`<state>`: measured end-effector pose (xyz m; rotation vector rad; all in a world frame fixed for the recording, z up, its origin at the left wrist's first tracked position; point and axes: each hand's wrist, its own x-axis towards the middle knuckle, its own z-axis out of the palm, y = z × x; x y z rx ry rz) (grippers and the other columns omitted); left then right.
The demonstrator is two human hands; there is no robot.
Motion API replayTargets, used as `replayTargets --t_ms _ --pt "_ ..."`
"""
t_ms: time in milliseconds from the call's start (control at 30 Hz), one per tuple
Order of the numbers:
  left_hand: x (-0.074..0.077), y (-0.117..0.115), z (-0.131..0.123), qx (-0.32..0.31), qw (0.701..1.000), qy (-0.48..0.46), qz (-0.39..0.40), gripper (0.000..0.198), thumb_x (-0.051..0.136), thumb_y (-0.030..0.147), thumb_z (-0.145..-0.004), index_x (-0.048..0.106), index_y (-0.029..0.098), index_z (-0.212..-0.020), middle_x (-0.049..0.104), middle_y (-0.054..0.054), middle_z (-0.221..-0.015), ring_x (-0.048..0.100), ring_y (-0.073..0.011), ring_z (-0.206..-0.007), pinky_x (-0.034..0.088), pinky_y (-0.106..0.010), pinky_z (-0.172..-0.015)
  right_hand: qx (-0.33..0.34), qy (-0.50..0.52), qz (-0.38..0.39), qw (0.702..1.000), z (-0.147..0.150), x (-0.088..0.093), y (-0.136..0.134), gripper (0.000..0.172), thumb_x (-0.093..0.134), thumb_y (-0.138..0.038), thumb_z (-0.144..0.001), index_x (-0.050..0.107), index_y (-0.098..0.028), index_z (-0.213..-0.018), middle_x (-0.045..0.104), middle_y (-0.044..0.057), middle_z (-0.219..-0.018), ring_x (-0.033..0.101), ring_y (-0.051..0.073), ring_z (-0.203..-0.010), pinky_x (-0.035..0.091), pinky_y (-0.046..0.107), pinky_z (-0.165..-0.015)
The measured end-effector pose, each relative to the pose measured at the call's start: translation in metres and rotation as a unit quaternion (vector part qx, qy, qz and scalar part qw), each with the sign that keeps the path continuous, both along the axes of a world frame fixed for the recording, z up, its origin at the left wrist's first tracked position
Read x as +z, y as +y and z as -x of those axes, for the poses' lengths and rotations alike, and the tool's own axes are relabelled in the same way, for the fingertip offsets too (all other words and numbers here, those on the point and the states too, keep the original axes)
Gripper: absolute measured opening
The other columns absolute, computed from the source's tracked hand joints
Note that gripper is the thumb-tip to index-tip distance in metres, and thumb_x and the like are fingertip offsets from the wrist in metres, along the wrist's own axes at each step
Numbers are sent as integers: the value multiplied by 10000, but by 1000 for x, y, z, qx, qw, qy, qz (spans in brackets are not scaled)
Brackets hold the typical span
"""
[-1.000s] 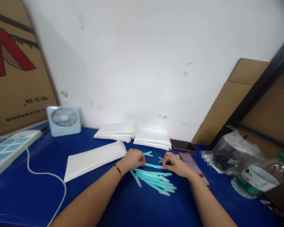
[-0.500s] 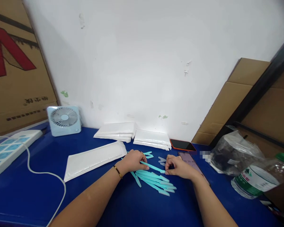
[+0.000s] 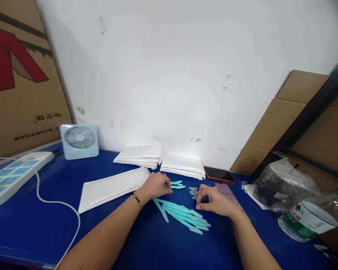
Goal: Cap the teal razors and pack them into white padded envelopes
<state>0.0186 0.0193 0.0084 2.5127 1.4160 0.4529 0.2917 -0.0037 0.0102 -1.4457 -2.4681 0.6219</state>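
Note:
Several turquoise sticks with pale capped ends (image 3: pixel 183 215) lie fanned out on the blue table. Behind them is a smaller group of turquoise sticks (image 3: pixel 178 185), partly covered by my left hand (image 3: pixel 157 186). That hand is closed, with fingertips pressed together; what it holds, if anything, is hidden. My right hand (image 3: pixel 211 200) hovers right of the fan, its thumb and forefinger curled with a gap between them; nothing clear shows in it. Small translucent caps (image 3: pixel 193 192) lie just left of that hand. A long white padded envelope (image 3: pixel 111 189) lies to the left.
Two stacks of white envelopes (image 3: pixel 139 154) (image 3: pixel 183 165) lie by the wall. A fan (image 3: pixel 80 141), power strip (image 3: pixel 19 176) and white cable (image 3: pixel 52 201) are left. On the right are two phones (image 3: pixel 219 173) (image 3: pixel 228 193), a plastic bag (image 3: pixel 281 185) and a bottle (image 3: pixel 308 217).
The turquoise stick that was stretched between both hands is gone from there. My left hand has moved up toward the rear group of sticks, and my right hand's pinch has loosened.

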Motion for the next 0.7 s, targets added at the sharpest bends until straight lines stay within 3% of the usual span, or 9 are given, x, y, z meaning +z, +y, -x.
replayTargets --t_ms 167,367,533,700 --pt "-2 -11 -11 -100 992 17 69 296 659 536 -619 679 270 -748 650 40 -745 574 -130 -716 341 -257 -730 41 -13 30 999 15 -4 -9 84 647 -291 -701 658 -208 -697 571 8 -827 504 176 -781 312 359 -822" --pt "-3 -13 -13 -98 988 29 112 272 689 473 -598 674 245 -745 662 39 -700 576 -118 -630 358 -216 -600 37 -16 41 998 18 0 -12 226 665 -427 -677 648 -210 -741 550 20 -845 479 197 -801 336 336 -762" --pt "-1 -15 -14 -85 983 13 164 193 668 403 -645 675 229 -728 673 32 -663 572 -112 -592 332 -200 -508 69 -12 36 997 19 -1 -14 136 667 -330 -693 628 -205 -732 556 5 -838 493 187 -809 311 362 -813" --pt "2 -10 -9 -89 988 -5 129 160 652 379 -674 673 238 -748 664 39 -676 570 -105 -604 334 -196 -519 29 18 6 999 15 -4 -7 156 633 -360 -738 630 -204 -731 539 6 -841 507 183 -819 327 350 -803"
